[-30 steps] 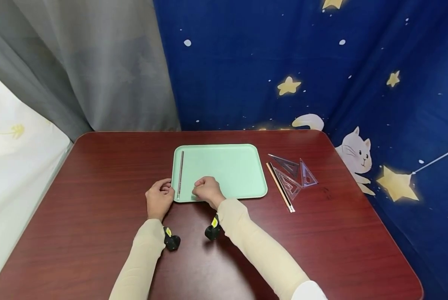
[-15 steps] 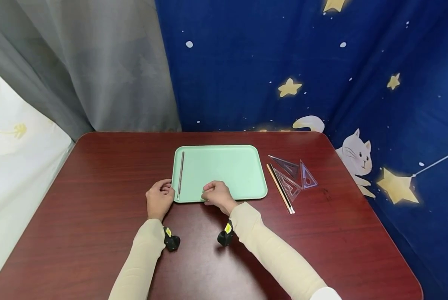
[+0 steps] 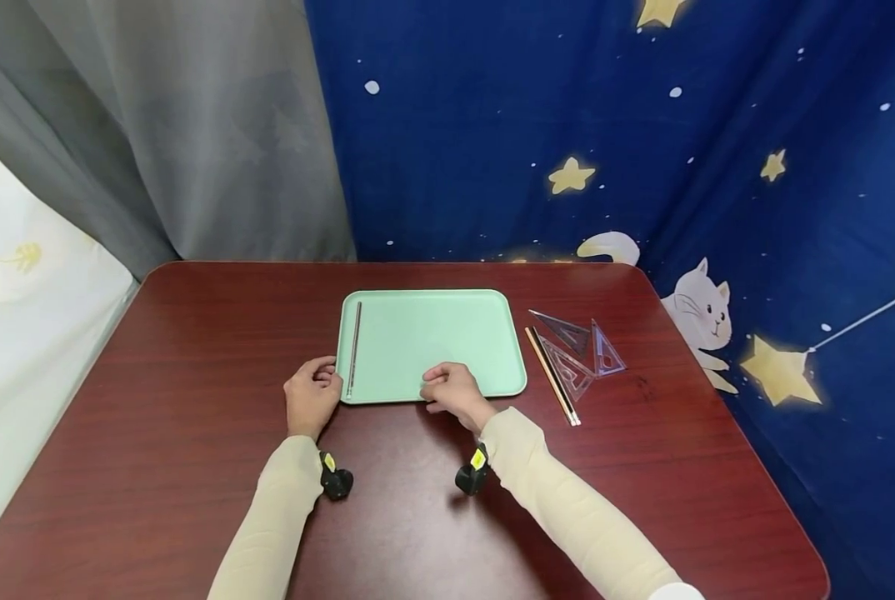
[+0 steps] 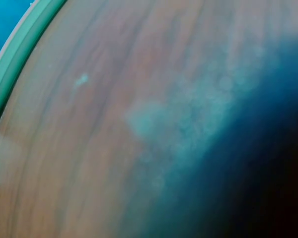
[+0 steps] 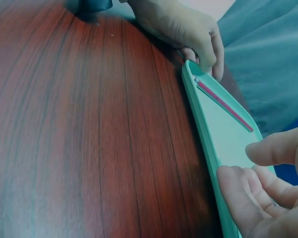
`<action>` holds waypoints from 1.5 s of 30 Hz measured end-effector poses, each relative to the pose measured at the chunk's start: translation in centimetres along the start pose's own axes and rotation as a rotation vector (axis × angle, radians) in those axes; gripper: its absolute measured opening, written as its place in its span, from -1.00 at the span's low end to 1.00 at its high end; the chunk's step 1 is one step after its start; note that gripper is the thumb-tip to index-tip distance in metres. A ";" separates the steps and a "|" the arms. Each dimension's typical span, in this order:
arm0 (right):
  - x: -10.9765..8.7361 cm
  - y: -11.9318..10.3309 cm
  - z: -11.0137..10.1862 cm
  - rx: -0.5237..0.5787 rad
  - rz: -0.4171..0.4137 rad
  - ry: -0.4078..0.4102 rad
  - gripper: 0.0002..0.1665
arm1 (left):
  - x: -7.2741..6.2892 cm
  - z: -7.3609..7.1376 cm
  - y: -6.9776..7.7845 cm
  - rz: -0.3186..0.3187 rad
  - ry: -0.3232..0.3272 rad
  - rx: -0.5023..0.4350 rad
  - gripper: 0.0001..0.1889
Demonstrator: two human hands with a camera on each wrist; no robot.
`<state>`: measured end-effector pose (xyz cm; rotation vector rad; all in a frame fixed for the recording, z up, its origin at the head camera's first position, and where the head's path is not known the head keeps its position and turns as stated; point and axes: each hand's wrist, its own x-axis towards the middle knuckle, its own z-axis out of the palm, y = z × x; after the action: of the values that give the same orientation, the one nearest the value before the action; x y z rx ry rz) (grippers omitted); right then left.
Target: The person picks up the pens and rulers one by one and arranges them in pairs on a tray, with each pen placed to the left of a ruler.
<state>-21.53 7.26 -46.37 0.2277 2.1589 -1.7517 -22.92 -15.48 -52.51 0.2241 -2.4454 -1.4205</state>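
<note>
A pale green tray (image 3: 432, 333) lies on the dark red table. Along its left side, inside the rim, is a thin dark red pencil (image 3: 354, 350), eraser end toward me. The left hand (image 3: 312, 398) holds the tray's near left corner, with fingers bent round the rim as seen in the right wrist view. Over the tray's near edge, the right hand (image 3: 453, 392) has its thumb and loosely bent fingers apart, nothing between them. In the right wrist view its fingertips (image 5: 228, 171) are right at the near rim. The left wrist view is mostly blurred table and a bit of rim.
Right of the tray lie a light wood pencil (image 3: 547, 372) and a black pencil (image 3: 556, 375), side by side. Close to them are a dark clear set square (image 3: 571, 329), a clear set square (image 3: 572, 375) and a purplish one (image 3: 602, 346). Curtains hang behind the table.
The right hand has slid to the right along the tray's near edge, its fingers loosening. The left hand stays at the corner, and the pencil lies where it was.
</note>
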 end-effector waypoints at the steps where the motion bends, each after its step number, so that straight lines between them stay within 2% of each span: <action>1: -0.1 0.0 -0.1 0.001 0.002 0.000 -0.66 | 0.0 0.0 0.0 -0.002 0.000 0.002 -0.72; 8: -0.6 0.6 -1.1 -0.009 -0.001 0.004 -0.64 | -0.1 0.0 -0.3 0.001 0.006 -0.001 -0.71; 22: -2.0 2.3 -5.2 -0.015 0.010 0.089 -0.68 | -0.1 -0.1 -0.4 -0.005 0.008 0.005 -0.71; 26: -2.0 2.7 -6.2 -0.029 0.019 0.111 -0.68 | -0.2 -0.3 -0.7 -0.018 0.009 0.001 -0.71; 31: -2.1 3.2 -7.4 -0.051 0.021 0.137 -0.68 | -0.2 -0.3 -0.8 -0.005 0.012 -0.004 -0.71; 45: -3.1 3.8 -12.5 -0.097 0.025 0.189 -0.61 | -0.1 -0.1 -0.3 0.018 -0.008 -0.013 -0.72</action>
<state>-19.46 20.49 -46.58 0.4085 2.3542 -1.6660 -22.78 -15.67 -52.80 0.1939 -2.4377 -1.4318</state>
